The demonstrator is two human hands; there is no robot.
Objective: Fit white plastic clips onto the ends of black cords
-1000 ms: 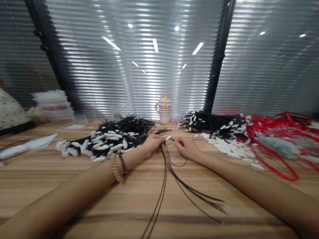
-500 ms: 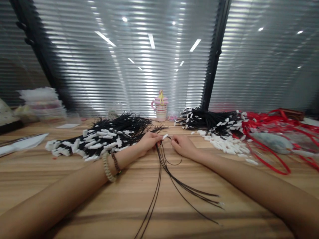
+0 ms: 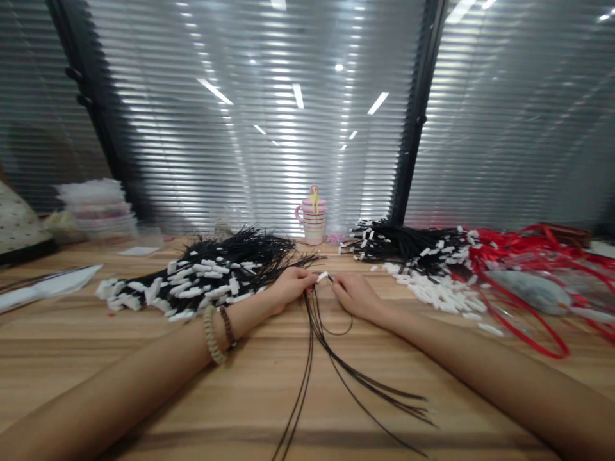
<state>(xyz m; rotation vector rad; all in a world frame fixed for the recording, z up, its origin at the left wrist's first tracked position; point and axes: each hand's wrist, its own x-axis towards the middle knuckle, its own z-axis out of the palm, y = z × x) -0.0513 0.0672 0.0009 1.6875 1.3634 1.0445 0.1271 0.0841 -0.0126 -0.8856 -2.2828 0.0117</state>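
Between my two hands, just above the table, is a small white plastic clip (image 3: 323,276). My left hand (image 3: 295,286) pinches the clip's left end, and several thin black cords (image 3: 319,333) hang from its fingertips toward me. My right hand (image 3: 354,294) is closed on a short dark cord end that reaches the clip's right side; its fingertips are partly hidden. One cord makes a loop below the right hand. Left of my left hand lies a pile of black cords with white clips (image 3: 192,282). Loose white clips (image 3: 437,291) are heaped to the right.
A striped mug (image 3: 314,221) stands at the back, before the window blinds. Another bundle of black cords (image 3: 403,240) lies back right, beside red ribbons (image 3: 514,250) and a grey-green pouch-like object (image 3: 528,291). Plastic boxes (image 3: 103,214) and white paper (image 3: 52,288) are at left.
The whole view has shifted, so everything sits slightly lower and further right. Both hands keep their hold around the white clip, which looks slightly more tilted at its right end.
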